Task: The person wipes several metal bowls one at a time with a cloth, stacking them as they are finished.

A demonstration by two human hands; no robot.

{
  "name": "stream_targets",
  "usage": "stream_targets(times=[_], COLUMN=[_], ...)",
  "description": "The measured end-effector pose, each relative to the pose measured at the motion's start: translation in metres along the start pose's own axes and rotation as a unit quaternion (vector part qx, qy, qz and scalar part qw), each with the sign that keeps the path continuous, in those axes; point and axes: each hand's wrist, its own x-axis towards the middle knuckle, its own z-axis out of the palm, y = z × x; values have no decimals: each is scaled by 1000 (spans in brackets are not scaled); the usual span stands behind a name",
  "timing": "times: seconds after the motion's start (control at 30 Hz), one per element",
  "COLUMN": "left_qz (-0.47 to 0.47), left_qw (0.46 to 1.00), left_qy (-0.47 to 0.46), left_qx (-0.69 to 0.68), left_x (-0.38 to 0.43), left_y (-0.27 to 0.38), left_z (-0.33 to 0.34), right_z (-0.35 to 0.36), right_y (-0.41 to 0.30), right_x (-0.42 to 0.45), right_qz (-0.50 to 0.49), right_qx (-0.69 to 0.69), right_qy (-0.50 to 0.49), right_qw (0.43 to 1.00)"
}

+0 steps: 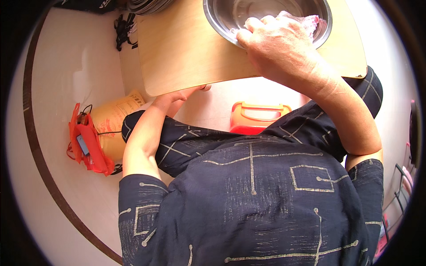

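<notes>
My right hand (278, 45) is curled over the near rim of a stainless-steel bowl (229, 33). A pink-and-white piece, apparently raw meat (312, 24), shows beyond my knuckles, and my fingers seem closed on it. The bowl sits on a light wooden table (186, 56), cut off by the top of the view. My left hand (176, 95) reaches beneath the near edge of the table. Most of it is hidden there, so its grip does not show.
On the floor at left lie a yellow printed sack (109, 116) and a red bag (95, 149) holding a blue item. An orange-red plastic object with a handle (259, 116) stands between my legs. Stacked round dark items (149, 5) stand at the table's far left corner.
</notes>
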Motion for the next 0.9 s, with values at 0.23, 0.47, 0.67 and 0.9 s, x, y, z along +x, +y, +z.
stream_targets(times=[0.23,0.47,0.67,0.9], left_qz=[-54,-53,-59,-82], left_qw=[996,992,986,983], left_qy=[-38,-38,-30,-29], left_qx=[-64,-108,-155,-164], left_x=[17,14,-3,-38], left_y=[-6,8,38,77], left_z=[-20,-29,-51,-83], right_z=[-1,0,-6,0], right_y=[0,-1,-5,-3], right_x=[-1,1,3,3], right_qz=[7,-23,11,28], right_qx=[16,12,8,65], right_qy=[-14,59,-27,-6], right_qw=[1000,998,1000,997])
